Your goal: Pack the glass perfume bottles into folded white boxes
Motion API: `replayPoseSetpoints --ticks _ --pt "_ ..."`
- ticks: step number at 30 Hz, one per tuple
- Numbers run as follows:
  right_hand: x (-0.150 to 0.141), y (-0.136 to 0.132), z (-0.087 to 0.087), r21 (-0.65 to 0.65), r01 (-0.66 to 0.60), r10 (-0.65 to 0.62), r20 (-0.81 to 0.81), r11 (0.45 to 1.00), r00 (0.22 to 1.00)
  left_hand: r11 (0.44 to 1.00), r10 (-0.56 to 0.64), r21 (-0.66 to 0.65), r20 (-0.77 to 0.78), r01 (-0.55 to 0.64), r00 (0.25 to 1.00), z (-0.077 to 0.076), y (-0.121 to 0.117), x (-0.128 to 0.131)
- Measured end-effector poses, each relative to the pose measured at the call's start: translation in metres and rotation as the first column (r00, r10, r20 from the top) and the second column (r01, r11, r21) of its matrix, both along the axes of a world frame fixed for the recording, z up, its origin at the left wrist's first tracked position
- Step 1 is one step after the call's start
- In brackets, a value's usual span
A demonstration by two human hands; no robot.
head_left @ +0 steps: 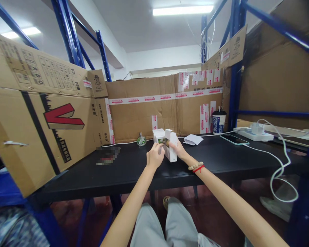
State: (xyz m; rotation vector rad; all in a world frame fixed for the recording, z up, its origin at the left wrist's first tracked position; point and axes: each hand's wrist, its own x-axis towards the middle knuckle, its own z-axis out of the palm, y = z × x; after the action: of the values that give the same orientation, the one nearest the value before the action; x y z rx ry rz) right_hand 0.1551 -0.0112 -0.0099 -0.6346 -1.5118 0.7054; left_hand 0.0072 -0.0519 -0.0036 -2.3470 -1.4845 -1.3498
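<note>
My right hand (178,149) grips a slim white carton (171,151) from its right side. The carton stands upright, tilted a little, with a flap raised at its top and a picture on its left face. Close to the carton's left side is my left hand (155,156), its fingers bent and drawn together; what they hold, if anything, I cannot make out. Just behind the hands a second white box (158,131) stands on the black table (134,168), partly hidden. A round glass perfume bottle (141,140) with green in it stands left of that box.
A folded white paper (193,139) lies right of the hands. Farther right are a phone (234,139) on a cable, a power strip (257,134) and a lidded paper cup (218,122). Cardboard (144,116) walls the back; a large carton (74,147) bounds the left.
</note>
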Motion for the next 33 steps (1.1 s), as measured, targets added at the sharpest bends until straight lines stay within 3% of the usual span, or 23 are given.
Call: replayPoseSetpoints --ticks 2,4,12,16,21,26,29,33 --pt "0.003 -0.001 -0.004 0.030 0.117 -0.120 0.179 0.993 0.976 0.987 0.151 -0.052 0.022 -0.150 0.988 -0.001 0.005 0.000" --pt "0.006 -0.002 -0.007 0.009 0.184 -0.181 0.259 0.983 0.949 0.955 0.271 -0.126 -0.007 -0.270 0.962 -0.004 0.010 0.000" --pt "0.005 -0.003 -0.010 -0.047 0.208 -0.188 0.267 0.977 0.945 0.850 0.459 -0.193 -0.183 -0.490 0.869 -0.021 0.039 -0.009" --pt "0.004 -0.009 -0.010 -0.033 0.286 -0.254 0.367 0.958 0.895 0.830 0.496 -0.146 -0.251 -0.539 0.832 -0.022 0.059 -0.016" --pt "0.011 -0.010 -0.008 -0.027 0.211 -0.179 0.431 0.977 0.885 0.757 0.594 -0.164 -0.230 -0.632 0.771 -0.017 0.092 -0.039" --pt "0.020 -0.011 -0.001 -0.031 0.225 -0.170 0.557 0.974 0.813 0.707 0.656 -0.219 -0.150 -0.672 0.739 -0.015 0.121 -0.067" --pt "0.024 -0.009 0.000 0.001 0.174 -0.146 0.548 0.985 0.824 0.715 0.638 -0.281 -0.111 -0.640 0.762 -0.014 0.134 -0.082" --pt "0.027 -0.006 -0.002 0.025 0.111 -0.107 0.541 0.994 0.834 0.777 0.581 -0.251 -0.070 -0.578 0.811 -0.012 0.145 -0.097"
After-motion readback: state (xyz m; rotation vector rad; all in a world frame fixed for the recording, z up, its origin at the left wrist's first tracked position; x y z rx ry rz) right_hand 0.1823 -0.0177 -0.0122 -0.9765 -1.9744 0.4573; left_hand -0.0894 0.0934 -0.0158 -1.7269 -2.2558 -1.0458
